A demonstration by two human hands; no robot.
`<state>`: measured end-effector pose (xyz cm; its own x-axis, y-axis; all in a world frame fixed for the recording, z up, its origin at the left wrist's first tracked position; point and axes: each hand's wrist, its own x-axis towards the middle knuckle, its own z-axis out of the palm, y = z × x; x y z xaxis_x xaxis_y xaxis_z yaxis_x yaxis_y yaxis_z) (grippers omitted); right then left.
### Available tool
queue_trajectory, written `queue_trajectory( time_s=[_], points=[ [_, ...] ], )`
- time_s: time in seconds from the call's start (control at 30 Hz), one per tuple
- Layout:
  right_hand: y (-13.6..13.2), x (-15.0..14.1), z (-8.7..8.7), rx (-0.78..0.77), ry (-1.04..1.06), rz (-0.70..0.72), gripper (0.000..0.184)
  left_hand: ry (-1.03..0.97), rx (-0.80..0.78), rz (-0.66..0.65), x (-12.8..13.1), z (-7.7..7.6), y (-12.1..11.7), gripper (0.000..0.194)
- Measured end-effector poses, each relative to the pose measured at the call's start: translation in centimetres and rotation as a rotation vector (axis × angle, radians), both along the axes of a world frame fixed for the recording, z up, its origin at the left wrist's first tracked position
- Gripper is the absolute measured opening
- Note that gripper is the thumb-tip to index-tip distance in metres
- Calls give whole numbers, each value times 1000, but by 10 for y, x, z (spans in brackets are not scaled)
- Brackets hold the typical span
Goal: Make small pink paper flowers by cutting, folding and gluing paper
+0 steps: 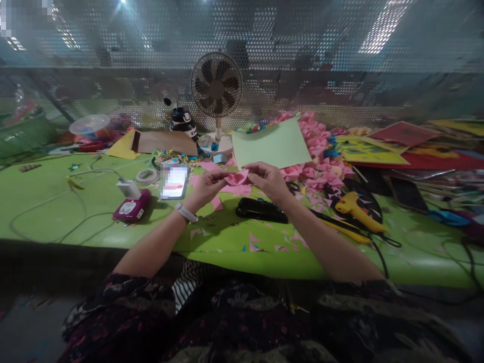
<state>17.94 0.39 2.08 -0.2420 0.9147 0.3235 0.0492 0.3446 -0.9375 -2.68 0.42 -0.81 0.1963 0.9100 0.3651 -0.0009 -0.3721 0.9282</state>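
Between my two hands is a small folded piece of pink paper (237, 178), held up over the green table. My left hand (207, 189), with a pale watch on its wrist, pinches its left edge. On the other side, my right hand (267, 182) grips the right edge with thumb and fingers. Flat pink paper pieces (242, 190) lie just beneath. A black stapler (260, 210) rests below my right hand, partly covered by the forearm. Behind the hands, a light green sheet (272, 146) leans against a heap of folded pink paper pieces (315, 133).
A small fan (217, 88) stands at the back. Left are a lit phone (174, 181), a tape roll (147, 176) and a purple power adapter (132, 206) with cables. A yellow glue gun (359, 212) lies right. Pink scraps (255, 241) dot the front edge.
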Motion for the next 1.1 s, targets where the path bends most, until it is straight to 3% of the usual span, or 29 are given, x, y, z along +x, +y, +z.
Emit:
queue_trajectory(
  time_s=[0.2,0.37,0.53,0.7,0.97,1.1],
  points=[
    [2,2,-8,346,-377,-43,22,93,117,35,-3,-6,4,24],
    [2,3,-9,521,-476,-88,28,248,246,90,-4,-1,2,16],
    [3,2,-10,538,-622,-66,26,338,300,73,-2,3,-2,13],
    [0,-3,-11,496,-692,-97,20,343,287,88,3,-3,-5,13],
    [-15,-12,-7,383,-628,-119,15,397,322,302,13,-1,-18,15],
    [-18,-15,-6,406,-708,-163,15,446,336,318,14,2,-24,15]
  ],
)
